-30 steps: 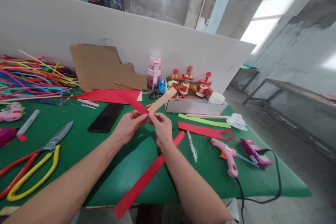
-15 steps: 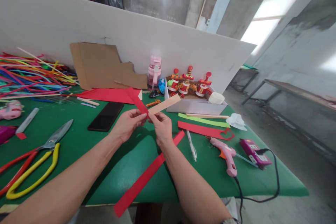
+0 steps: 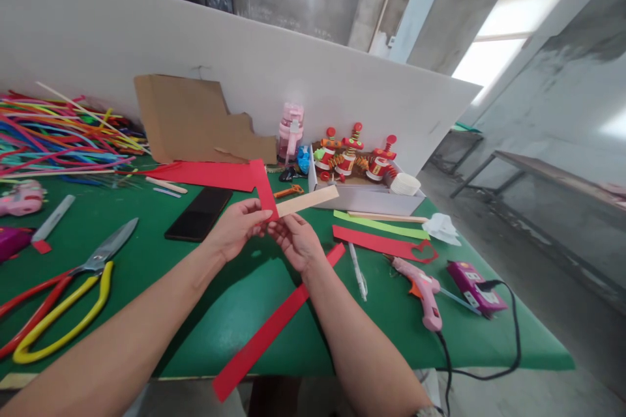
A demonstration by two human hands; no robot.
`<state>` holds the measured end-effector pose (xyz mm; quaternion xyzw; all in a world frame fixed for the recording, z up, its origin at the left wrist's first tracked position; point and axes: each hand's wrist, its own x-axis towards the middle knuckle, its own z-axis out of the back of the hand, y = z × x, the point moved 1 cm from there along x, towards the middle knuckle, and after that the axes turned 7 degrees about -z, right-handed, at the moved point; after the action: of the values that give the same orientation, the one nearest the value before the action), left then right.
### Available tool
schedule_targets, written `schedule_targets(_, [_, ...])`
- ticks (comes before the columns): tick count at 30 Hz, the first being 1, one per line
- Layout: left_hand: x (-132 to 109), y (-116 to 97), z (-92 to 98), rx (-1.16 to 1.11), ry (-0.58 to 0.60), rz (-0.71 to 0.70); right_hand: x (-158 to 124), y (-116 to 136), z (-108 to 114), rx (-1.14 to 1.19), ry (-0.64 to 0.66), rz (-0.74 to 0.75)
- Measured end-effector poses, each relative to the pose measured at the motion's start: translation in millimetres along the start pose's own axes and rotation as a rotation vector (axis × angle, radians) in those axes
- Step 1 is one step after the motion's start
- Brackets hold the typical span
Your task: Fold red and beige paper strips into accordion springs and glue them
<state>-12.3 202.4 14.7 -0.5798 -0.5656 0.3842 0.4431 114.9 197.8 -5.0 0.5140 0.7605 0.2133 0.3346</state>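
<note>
My left hand pinches the lower end of a red paper strip that points up and away from me. A pale beige paper strip meets it there at an angle, stretching out to the right. Just below that joint, the closed fingers of my right hand are at the strips' near edge; their tips are partly hidden. Under my right forearm a long red paper strip lies diagonally, its near end reaching past the table's front edge.
Large red-and-yellow-handled shears and a black phone lie left. To the right are a pink glue gun with its cord, a purple power box and a white pen. Behind stands a box of red figures.
The red strip has turned more upright, and the beige strip has tilted flatter. My right hand has shifted from on top of the beige strip's end to below the joint, its fingers loosening.
</note>
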Motion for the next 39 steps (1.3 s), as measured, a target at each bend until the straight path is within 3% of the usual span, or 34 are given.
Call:
schedule_targets(14, [-2.1, -1.6, -0.7, 0.066, 0.033, -0.018, -1.8, -1.1, -2.5, 0.065, -0.026, -0.04])
schedule_targets(39, [-1.0, 1.3, -4.4, 0.173, -0.071, -0.11, -3.6, -8.2, -4.1, 0.03, -0.027, -0.038])
